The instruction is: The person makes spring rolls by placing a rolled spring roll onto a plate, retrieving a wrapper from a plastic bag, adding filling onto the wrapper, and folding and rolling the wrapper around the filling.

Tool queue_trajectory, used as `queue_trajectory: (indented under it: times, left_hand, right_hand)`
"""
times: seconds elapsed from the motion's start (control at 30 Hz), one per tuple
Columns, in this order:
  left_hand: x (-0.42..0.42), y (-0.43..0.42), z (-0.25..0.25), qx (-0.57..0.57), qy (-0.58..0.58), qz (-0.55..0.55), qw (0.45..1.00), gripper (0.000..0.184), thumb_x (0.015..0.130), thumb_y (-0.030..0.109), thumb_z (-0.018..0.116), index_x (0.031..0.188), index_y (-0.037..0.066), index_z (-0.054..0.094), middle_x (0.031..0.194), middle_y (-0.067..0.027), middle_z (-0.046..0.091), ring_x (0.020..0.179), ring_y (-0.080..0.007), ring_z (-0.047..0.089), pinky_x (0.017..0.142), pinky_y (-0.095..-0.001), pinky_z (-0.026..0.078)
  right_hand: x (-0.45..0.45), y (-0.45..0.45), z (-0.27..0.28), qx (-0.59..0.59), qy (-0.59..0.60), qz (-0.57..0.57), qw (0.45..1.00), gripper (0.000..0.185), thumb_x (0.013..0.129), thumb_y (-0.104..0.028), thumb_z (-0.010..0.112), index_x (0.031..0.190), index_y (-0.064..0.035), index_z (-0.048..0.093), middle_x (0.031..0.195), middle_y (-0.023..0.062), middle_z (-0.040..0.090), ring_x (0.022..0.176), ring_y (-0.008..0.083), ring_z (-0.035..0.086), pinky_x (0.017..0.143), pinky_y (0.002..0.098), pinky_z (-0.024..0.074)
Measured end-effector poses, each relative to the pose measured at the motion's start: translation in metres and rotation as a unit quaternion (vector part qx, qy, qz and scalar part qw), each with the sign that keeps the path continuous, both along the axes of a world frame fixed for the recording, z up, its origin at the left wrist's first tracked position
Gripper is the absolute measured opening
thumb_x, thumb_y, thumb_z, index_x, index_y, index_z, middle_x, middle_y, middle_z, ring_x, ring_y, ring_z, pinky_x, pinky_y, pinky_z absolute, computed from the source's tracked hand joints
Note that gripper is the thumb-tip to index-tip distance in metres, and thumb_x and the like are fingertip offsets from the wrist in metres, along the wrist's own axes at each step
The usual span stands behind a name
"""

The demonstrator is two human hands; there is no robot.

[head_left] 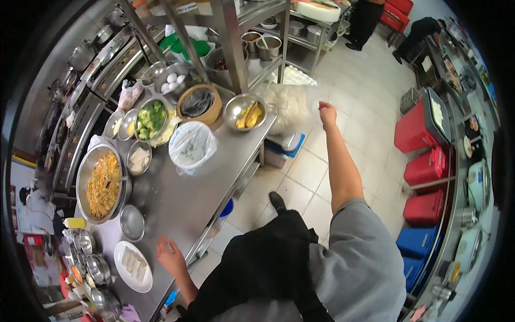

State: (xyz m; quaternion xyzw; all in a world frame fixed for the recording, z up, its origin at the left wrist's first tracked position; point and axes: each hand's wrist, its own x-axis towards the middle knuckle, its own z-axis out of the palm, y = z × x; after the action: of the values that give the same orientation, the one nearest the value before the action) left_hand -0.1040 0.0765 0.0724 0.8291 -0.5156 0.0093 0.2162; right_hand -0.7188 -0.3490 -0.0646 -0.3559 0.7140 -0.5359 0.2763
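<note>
The right hand grips a clear bag, the left hand is unclenched; the shelf label is illegible.

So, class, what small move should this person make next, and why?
Probably ease the bulky clear plastic bag over the grey steel table: the right hand appears to grip it beside the table's far corner, while the open left hand is by the table's near edge.
</note>
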Motion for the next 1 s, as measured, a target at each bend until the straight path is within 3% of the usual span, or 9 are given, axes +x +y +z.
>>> queue_trajectory:
  times: [0.17,0.3,0.37,0.4,0.6,0.7,0.8,0.9,1.0]
  left_hand:
    - [-0.099,-0.086,0.018,0.045,0.037,-0.083,0.995,0.024,0.092,0.014,0.064,0.114,0.006,0.067,0.106,-0.0165,0.069,0.095,-0.0353,0.067,0.085,-0.0451,0.052]
    - [-0.158,-0.128,0.037,0.054,0.060,-0.140,0.987,0.020,0.091,0.008,0.065,0.109,0.003,0.069,0.101,-0.0167,0.070,0.092,-0.0324,0.069,0.082,-0.0414,0.053]
    - [-0.172,-0.130,0.041,0.061,0.074,-0.131,0.987,0.019,0.091,0.010,0.065,0.110,0.005,0.068,0.101,-0.0149,0.069,0.092,-0.0332,0.067,0.082,-0.0438,0.052]
    - [-0.176,-0.130,0.042,0.065,0.080,-0.127,0.986,0.019,0.092,0.010,0.064,0.110,0.005,0.068,0.100,-0.0141,0.069,0.092,-0.0337,0.066,0.082,-0.0451,0.052]
    - [-0.189,-0.117,0.034,0.092,0.064,-0.092,0.989,0.017,0.092,0.005,0.065,0.108,0.003,0.068,0.097,-0.0158,0.070,0.089,-0.0325,0.069,0.079,-0.0416,0.053]
    - [-0.196,-0.122,0.029,0.082,0.089,-0.101,0.988,0.019,0.091,0.006,0.064,0.109,0.004,0.068,0.098,-0.0138,0.069,0.090,-0.0345,0.067,0.080,-0.0447,0.052]
    - [-0.204,-0.132,0.033,0.087,0.094,-0.112,0.985,0.018,0.091,0.006,0.064,0.109,0.005,0.068,0.099,-0.0131,0.069,0.090,-0.0347,0.066,0.080,-0.0444,0.052]
    - [-0.205,-0.135,0.035,0.086,0.079,-0.112,0.987,0.018,0.091,0.006,0.064,0.109,0.005,0.068,0.099,-0.0127,0.069,0.091,-0.0346,0.066,0.080,-0.0443,0.052]
    - [-0.202,-0.133,0.034,0.099,0.080,-0.094,0.987,0.018,0.092,0.007,0.063,0.109,0.006,0.068,0.099,-0.0125,0.069,0.091,-0.0347,0.066,0.080,-0.0443,0.052]
  right_hand:
    - [-0.021,-0.094,-0.091,0.088,-0.215,0.175,0.957,0.035,0.086,-0.001,0.051,0.112,0.0016,0.073,0.096,0.0149,0.075,0.081,0.0230,0.070,0.080,0.0353,0.0547]
    - [0.007,-0.091,-0.065,0.189,0.236,0.229,0.925,0.034,0.086,-0.009,0.057,0.117,-0.0025,0.072,0.117,0.0218,0.069,0.097,0.0327,0.066,0.090,0.0403,0.0521]
    - [0.015,-0.100,-0.088,0.171,0.413,0.217,0.868,0.036,0.086,-0.013,0.059,0.119,-0.0053,0.070,0.129,0.0237,0.063,0.110,0.0385,0.061,0.098,0.0431,0.0492]
    - [0.021,-0.103,-0.092,0.234,0.470,0.253,0.813,0.039,0.086,-0.017,0.060,0.123,-0.0076,0.067,0.139,0.0208,0.056,0.126,0.0451,0.050,0.105,0.0462,0.0444]
    - [0.047,-0.092,-0.088,0.048,0.489,0.208,0.846,0.036,0.088,-0.027,0.061,0.118,-0.0074,0.068,0.124,0.0235,0.063,0.118,0.0429,0.057,0.101,0.0508,0.0448]
    - [0.055,-0.111,-0.126,0.019,0.295,0.179,0.938,0.035,0.091,-0.030,0.059,0.117,-0.0072,0.068,0.121,0.0251,0.063,0.117,0.0425,0.057,0.101,0.0511,0.0440]
    - [0.047,-0.121,-0.111,0.049,0.410,0.172,0.894,0.029,0.095,-0.025,0.057,0.111,-0.0023,0.063,0.111,0.0255,0.064,0.106,0.0406,0.063,0.089,0.0503,0.0501]
    - [0.039,-0.133,-0.103,0.158,0.351,-0.032,0.922,0.037,0.093,-0.036,0.062,0.105,-0.0006,0.066,0.104,0.0254,0.067,0.099,0.0419,0.065,0.089,0.0483,0.0508]
    - [0.018,-0.144,-0.121,0.161,0.418,0.046,0.893,0.040,0.096,-0.039,0.060,0.099,0.0007,0.064,0.100,0.0233,0.067,0.091,0.0415,0.066,0.079,0.0476,0.0530]
